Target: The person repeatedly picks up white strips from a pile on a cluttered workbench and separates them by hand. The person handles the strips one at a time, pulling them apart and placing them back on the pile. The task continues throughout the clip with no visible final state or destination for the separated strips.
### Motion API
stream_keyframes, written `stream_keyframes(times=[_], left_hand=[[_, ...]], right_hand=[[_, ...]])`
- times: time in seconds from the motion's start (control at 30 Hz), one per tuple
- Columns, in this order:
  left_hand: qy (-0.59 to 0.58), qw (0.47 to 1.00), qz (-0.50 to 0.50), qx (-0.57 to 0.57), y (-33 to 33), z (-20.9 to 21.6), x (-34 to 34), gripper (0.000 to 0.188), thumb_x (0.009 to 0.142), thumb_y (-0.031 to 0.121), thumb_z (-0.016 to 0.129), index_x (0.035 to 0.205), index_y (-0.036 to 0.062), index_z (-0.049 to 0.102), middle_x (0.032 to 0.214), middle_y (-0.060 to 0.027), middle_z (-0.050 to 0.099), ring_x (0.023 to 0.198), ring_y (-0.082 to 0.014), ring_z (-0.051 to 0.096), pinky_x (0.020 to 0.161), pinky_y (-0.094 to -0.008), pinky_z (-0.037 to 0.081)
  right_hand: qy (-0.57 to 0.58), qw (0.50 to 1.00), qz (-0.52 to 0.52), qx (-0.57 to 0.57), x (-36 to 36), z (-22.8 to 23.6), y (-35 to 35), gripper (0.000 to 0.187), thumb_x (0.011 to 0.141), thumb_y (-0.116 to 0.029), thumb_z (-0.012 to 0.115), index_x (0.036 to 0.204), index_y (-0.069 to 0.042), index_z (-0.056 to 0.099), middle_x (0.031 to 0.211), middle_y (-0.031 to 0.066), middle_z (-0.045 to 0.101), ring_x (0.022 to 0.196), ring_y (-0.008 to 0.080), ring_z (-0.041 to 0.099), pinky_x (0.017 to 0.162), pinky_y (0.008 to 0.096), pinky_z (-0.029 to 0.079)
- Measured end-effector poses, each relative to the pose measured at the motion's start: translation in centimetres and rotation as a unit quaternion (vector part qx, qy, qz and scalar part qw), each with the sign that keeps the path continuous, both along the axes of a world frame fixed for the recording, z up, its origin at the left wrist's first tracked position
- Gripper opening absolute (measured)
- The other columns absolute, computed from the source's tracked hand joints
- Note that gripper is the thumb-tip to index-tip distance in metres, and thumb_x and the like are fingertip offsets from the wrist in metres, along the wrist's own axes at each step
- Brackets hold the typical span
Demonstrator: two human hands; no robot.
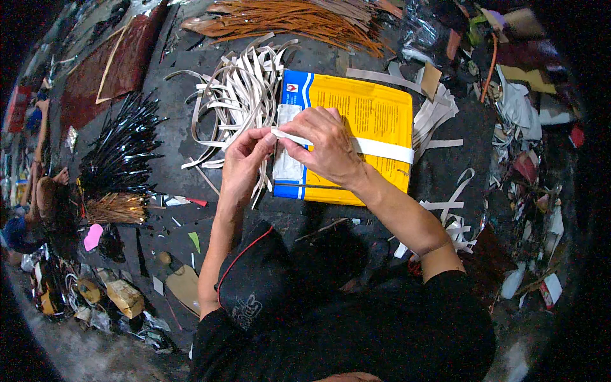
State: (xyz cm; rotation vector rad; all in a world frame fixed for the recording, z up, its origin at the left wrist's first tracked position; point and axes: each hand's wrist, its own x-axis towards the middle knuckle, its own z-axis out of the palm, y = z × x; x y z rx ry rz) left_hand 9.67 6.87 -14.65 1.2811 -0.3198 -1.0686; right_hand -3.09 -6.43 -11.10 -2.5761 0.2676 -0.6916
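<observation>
At the frame's centre, fingers of the left hand (247, 151) and right hand (328, 141) pinch a pale flat strip (386, 151) above the yellow-and-blue sack (375, 105); light, even tension should prevent twisting.

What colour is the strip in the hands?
The strip is white; head view shows it best.

Here's the panel (363, 105) at upper centre, one strip (385, 150) across it, heaped strips (235, 95) against its left, a bundle (299, 24) along the top, scraps (515, 99) down the right
</observation>
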Motion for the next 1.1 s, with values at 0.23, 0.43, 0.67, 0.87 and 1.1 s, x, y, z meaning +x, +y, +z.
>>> stream_keyframes(times=[0.23, 0.43, 0.67, 0.87, 1.1], left_hand=[[-0.120, 0.992, 0.030, 0.024, -0.8, 0.2, -0.6, 0.020, 0.091, 0.019, 0.066, 0.094, -0.0003, 0.064, 0.078, -0.0008, 0.062, 0.069, -0.0055, 0.052, 0.062, -0.0194, 0.041], [0.018, 1.000, 0.007, 0.013, -0.8, -0.8, -0.1, 0.019, 0.093, 0.020, 0.062, 0.094, 0.0010, 0.063, 0.075, 0.0024, 0.057, 0.064, -0.0040, 0.045, 0.058, -0.0192, 0.036], [0.086, 0.996, 0.031, 0.003, -0.7, -2.5, 0.4, 0.018, 0.093, 0.020, 0.062, 0.096, 0.0019, 0.062, 0.078, 0.0006, 0.059, 0.067, -0.0047, 0.049, 0.062, -0.0189, 0.039], [0.086, 0.995, 0.048, 0.011, -0.3, -4.8, 1.4, 0.018, 0.092, 0.019, 0.063, 0.095, 0.0016, 0.063, 0.076, 0.0008, 0.058, 0.065, -0.0046, 0.047, 0.060, -0.0187, 0.038], [0.063, 0.996, 0.056, 0.032, 0.5, -7.1, 2.9, 0.017, 0.091, 0.020, 0.064, 0.092, 0.0031, 0.063, 0.074, 0.0016, 0.058, 0.063, -0.0038, 0.046, 0.057, -0.0175, 0.036]], right_hand=[[-0.048, 0.999, 0.008, -0.004, 0.6, -1.1, -0.1, 0.014, 0.076, -0.014, 0.071, 0.087, -0.007, 0.065, 0.080, 0.0060, 0.055, 0.078, 0.0251, 0.056, 0.071, 0.0374, 0.045], [-0.046, 0.998, 0.041, -0.004, 0.4, -1.3, -0.5, 0.016, 0.077, -0.011, 0.071, 0.089, -0.005, 0.065, 0.082, 0.0074, 0.057, 0.077, 0.0251, 0.058, 0.071, 0.0354, 0.049], [-0.026, 0.998, 0.049, -0.023, 0.2, -1.5, -1.0, 0.017, 0.076, -0.011, 0.071, 0.091, -0.005, 0.064, 0.084, 0.0079, 0.058, 0.079, 0.0250, 0.058, 0.072, 0.0349, 0.050], [-0.022, 0.998, 0.052, -0.018, 0.1, -1.2, -1.1, 0.018, 0.075, -0.008, 0.073, 0.091, -0.004, 0.065, 0.084, 0.0081, 0.059, 0.078, 0.0248, 0.059, 0.070, 0.0347, 0.051], [-0.024, 0.998, 0.051, -0.009, -0.1, -1.2, -1.3, 0.019, 0.074, -0.004, 0.074, 0.092, -0.003, 0.067, 0.083, 0.0084, 0.062, 0.075, 0.0238, 0.061, 0.067, 0.0335, 0.051]])
